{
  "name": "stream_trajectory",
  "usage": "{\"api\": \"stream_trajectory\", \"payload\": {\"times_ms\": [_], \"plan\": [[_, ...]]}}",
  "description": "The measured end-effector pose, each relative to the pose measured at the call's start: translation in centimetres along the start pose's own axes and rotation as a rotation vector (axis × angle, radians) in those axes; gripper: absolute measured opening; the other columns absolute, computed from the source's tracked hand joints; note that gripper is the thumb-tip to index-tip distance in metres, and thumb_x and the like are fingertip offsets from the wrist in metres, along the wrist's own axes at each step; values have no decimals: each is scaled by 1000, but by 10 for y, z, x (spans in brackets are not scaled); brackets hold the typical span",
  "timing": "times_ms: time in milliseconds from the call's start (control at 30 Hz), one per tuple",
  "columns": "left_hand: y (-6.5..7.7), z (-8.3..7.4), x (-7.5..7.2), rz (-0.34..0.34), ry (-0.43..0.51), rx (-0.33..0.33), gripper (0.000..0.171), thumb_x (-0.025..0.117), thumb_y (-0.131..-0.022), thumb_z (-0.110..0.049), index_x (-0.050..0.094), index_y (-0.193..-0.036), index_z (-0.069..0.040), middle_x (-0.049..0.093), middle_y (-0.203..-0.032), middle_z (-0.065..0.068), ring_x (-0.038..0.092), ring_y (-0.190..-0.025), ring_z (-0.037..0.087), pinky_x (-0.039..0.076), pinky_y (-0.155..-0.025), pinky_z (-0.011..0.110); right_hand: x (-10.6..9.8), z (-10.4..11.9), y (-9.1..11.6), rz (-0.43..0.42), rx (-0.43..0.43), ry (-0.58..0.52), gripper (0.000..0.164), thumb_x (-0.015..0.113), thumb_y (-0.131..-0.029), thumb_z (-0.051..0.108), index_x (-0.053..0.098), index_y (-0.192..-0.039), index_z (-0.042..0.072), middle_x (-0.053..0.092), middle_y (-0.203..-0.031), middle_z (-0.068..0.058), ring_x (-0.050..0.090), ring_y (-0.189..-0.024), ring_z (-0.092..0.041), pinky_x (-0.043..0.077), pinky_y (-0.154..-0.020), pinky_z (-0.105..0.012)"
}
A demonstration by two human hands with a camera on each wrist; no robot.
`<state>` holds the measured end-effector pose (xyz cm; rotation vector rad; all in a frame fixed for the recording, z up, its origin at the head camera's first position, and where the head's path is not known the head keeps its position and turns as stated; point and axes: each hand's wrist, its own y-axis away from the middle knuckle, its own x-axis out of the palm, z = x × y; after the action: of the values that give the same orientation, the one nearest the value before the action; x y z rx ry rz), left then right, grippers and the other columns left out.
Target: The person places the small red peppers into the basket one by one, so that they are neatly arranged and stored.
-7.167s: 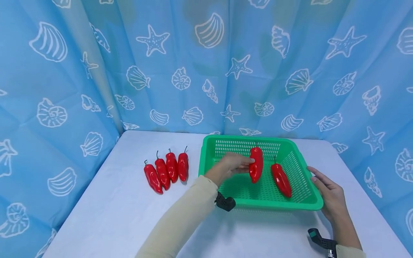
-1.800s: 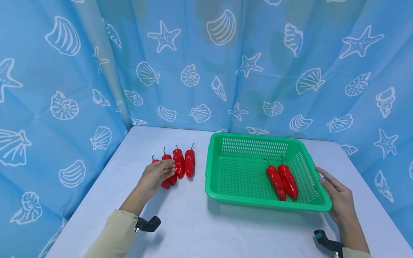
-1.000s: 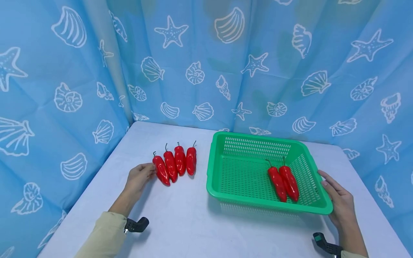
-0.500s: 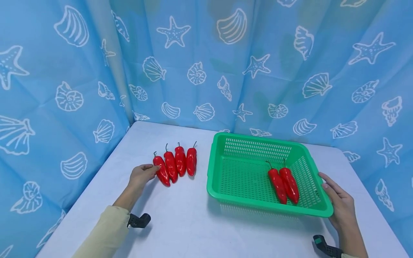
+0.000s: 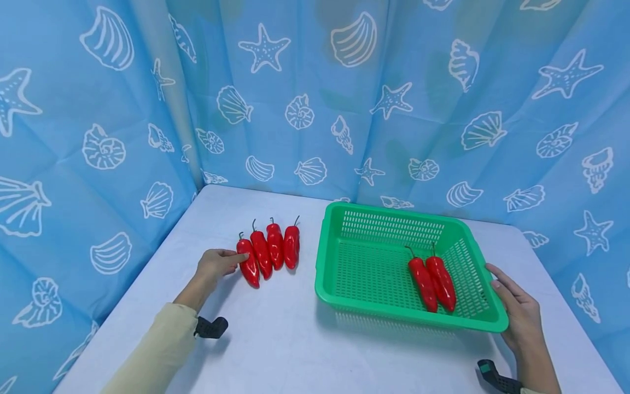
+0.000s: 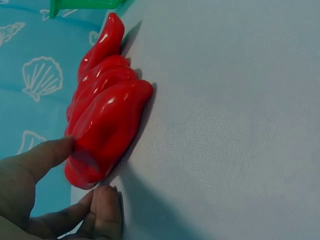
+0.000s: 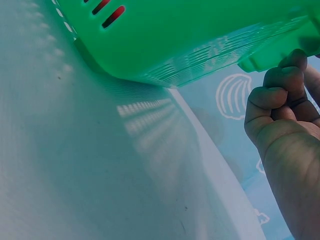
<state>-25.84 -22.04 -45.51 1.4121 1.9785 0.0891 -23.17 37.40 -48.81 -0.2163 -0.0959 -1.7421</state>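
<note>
My left hand [image 5: 215,265] pinches the leftmost red pepper [image 5: 249,268] near its stem end, with the forefinger reaching over its top. In the left wrist view, one fingertip presses a side of this red pepper [image 6: 107,120] and other fingertips meet its near end low by the table. Beside it lie three more red peppers [image 5: 274,247] in a slanting row, stems pointing away. At the right, my right hand [image 5: 519,312] holds the rim of a green plastic basket [image 5: 374,309]. Seen from the right wrist, its fingers [image 7: 277,95] curl under the basket's edge.
Two red peppers [image 5: 424,284] lie side by side in the right part of the basket. A white cloth-covered table [image 5: 295,350] bears everything. Behind it and to the sides hangs a blue curtain [image 5: 305,71] printed with white shells and starfish.
A second pepper has gone from my left hand into the basket. The left hand then moved to the row's leftmost pepper and shifted it slightly right. The right hand stays at the rim.
</note>
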Motion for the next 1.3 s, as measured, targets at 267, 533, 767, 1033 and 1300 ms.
{"api": "stream_trajectory", "payload": {"times_ms": [267, 533, 767, 1033, 1300], "plan": [[-1, -1, -1, 27, 30, -20, 59, 75, -89, -26, 50, -135, 3, 54, -127, 22, 56, -114, 35, 54, -92, 41, -1, 0, 1, 11, 1, -14, 42, 65, -99, 19, 61, -140, 16, 71, -108, 6, 73, -87, -10, 58, -69, -28], [-2, 5, -9, 51, 149, 16, 61, 75, -90, -27, 50, -137, 2, 55, -129, 21, 61, -109, 30, 55, -92, 36, -1, 0, 0, 13, -4, -20, 42, 64, -99, 16, 59, -141, 15, 72, -110, 7, 73, -88, -10, 58, -69, -28], [-7, 12, -9, 67, 216, 15, 61, 74, -90, -31, 52, -137, 0, 56, -129, 18, 61, -109, 28, 55, -90, 31, 1, 0, 1, 16, -8, -26, 42, 64, -99, 16, 59, -141, 15, 72, -111, 7, 73, -89, -10, 58, -69, -28], [9, -1, -14, 78, 243, 50, 67, 75, -89, -31, 47, -142, 0, 50, -138, 19, 56, -121, 32, 50, -101, 40, 1, -1, 1, 10, -5, -10, 43, 64, -99, 17, 58, -142, 14, 71, -113, 9, 73, -90, -10, 58, -70, -28], [23, -18, -8, 130, 296, 126, 69, 77, -89, -30, 46, -144, -1, 47, -142, 19, 52, -126, 32, 47, -104, 42, 0, 0, 0, 1, -1, 11, 43, 65, -99, 19, 58, -142, 15, 71, -113, 9, 73, -90, -9, 58, -71, -27]]}}
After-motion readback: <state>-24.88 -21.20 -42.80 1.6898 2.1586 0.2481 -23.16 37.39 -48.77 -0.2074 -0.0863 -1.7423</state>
